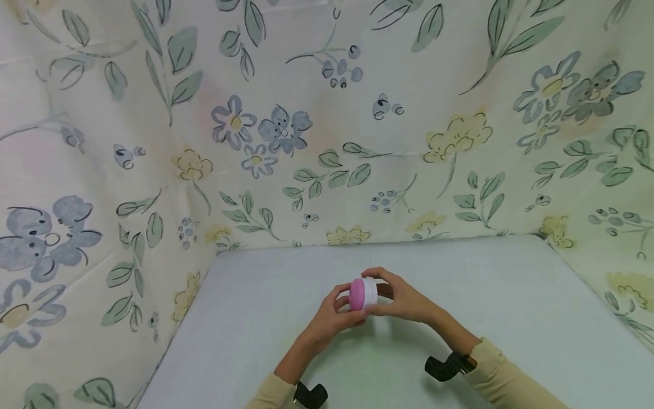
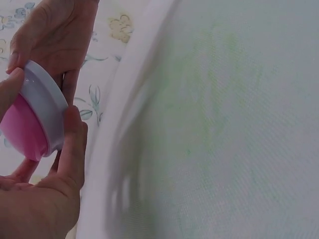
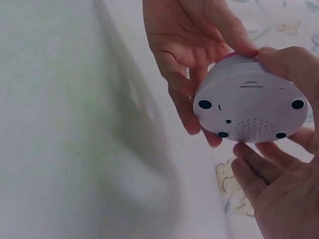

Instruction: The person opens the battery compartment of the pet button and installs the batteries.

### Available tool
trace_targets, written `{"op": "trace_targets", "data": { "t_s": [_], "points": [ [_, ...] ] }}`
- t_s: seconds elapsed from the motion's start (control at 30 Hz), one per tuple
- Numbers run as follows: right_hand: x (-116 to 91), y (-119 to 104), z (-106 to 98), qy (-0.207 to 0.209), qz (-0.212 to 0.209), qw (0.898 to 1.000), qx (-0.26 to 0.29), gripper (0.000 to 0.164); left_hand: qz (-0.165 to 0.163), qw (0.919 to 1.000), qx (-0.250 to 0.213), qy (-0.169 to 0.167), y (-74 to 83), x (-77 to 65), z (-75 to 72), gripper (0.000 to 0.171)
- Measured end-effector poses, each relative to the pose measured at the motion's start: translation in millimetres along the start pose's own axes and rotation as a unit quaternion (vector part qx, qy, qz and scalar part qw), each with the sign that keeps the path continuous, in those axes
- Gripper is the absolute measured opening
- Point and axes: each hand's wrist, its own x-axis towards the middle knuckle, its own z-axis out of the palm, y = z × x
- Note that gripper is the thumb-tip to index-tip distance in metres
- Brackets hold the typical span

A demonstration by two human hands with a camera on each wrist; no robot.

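Note:
Both hands hold a round buzzer button (image 1: pixel 364 293) up above the white table. It has a pink dome (image 2: pixel 24 128) on one side and a white base (image 3: pixel 251 104) on the other. My left hand (image 1: pixel 327 321) grips its rim from the pink side, with fingers and thumb curved round it. From the white side my right hand (image 1: pixel 406 298) pinches the edge between thumb and fingers. The right wrist view shows the underside, with dark round feet, a patch of small speaker holes and a slot near the rim. The buzzer is tilted on edge.
The white table top (image 1: pixel 265 307) spreads under both arms. A floral cloth (image 1: pixel 327 125) hangs behind the table and down its sides. A black wrist camera (image 1: pixel 310 395) sits on the left wrist, and another black camera (image 1: pixel 445 366) on the right.

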Motion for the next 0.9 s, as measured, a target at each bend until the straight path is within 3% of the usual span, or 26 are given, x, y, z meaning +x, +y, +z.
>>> {"op": "trace_targets", "data": {
  "t_s": [0.17, 0.43, 0.6, 0.73, 0.9],
  "points": [
    [-1.6, 2.4, -1.5, -0.001, -0.005, 1.000, 0.001, 0.064, 0.013, 0.9977, 0.063, 0.023, -1.9, 3.1, -0.5, 0.072],
    [-8.1, 10.3, -4.1, 0.003, -0.016, 1.000, -0.011, 0.064, 0.052, 0.9852, 0.157, 0.046, -2.3, 3.0, 0.5, 0.068],
    [-10.9, 13.2, -2.6, 0.012, 0.005, 1.000, -0.011, 0.065, 0.075, 0.9778, 0.187, 0.056, -1.8, 0.6, -2.2, 0.067],
    [-12.9, 17.7, -0.8, 0.018, 0.021, 1.000, -0.012, 0.066, 0.080, 0.9757, 0.194, 0.062, -0.6, -1.5, -5.3, 0.064],
    [-13.6, 24.2, 0.6, 0.018, 0.012, 1.000, -0.021, 0.066, 0.081, 0.9753, 0.198, 0.056, -0.5, -3.1, -10.4, 0.060]
  ]
}}
